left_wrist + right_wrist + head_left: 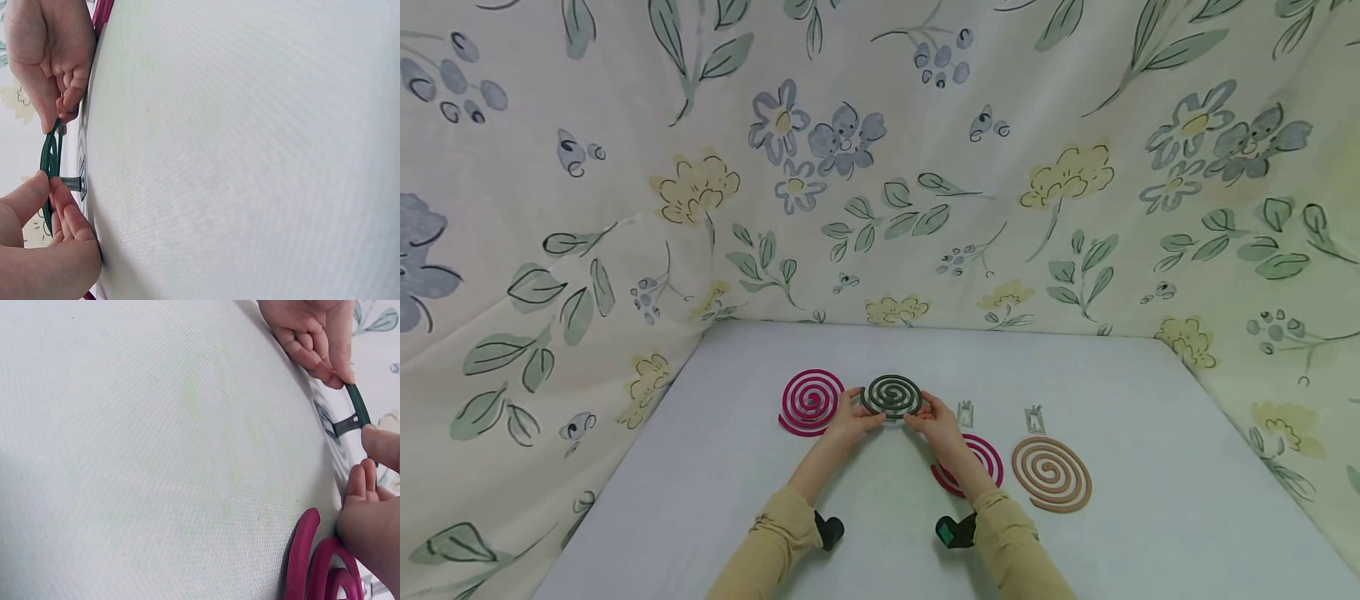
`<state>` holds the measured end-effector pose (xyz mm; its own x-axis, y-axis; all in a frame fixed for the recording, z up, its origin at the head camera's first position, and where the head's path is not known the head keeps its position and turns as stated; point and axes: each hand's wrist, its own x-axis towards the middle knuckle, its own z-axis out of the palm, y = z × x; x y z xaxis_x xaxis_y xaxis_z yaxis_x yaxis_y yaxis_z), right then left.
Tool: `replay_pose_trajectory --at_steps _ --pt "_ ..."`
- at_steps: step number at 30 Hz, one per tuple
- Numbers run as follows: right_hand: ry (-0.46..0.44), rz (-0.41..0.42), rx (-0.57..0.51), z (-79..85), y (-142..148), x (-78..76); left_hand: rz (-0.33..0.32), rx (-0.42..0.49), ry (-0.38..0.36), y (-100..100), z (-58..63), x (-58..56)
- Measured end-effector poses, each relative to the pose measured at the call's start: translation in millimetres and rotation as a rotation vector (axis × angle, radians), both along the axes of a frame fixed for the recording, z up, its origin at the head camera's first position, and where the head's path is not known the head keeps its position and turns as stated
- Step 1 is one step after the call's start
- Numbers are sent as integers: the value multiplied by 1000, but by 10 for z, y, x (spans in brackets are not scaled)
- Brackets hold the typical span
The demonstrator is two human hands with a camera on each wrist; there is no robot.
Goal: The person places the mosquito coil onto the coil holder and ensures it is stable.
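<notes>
Green coil (pixel 892 394) is being pinched at opposite edges by the left hand (pixel 852 422) and right hand (pixel 941 423) at the tip of a stand (pixel 347 425), where cracking is apparently being risked by uneven pressure on its thin rings.

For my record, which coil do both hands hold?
The green coil, pinched by left hand and right hand; the two pink coils and the tan coil are not held.
</notes>
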<state>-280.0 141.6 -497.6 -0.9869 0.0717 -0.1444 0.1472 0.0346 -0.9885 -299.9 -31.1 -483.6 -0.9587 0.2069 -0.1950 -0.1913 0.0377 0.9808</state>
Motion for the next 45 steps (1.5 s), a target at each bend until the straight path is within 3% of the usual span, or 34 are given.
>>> replay_pose_trajectory --at_steps 9,20,45 --pt "-1 -8 -5 7 5 1 14 12 -2 12 -28 -16" --pt "21 24 -28 11 11 11 5 10 46 -5 -45 2" --pt "11 7 -34 16 8 8 7 -17 24 3 -42 -19"
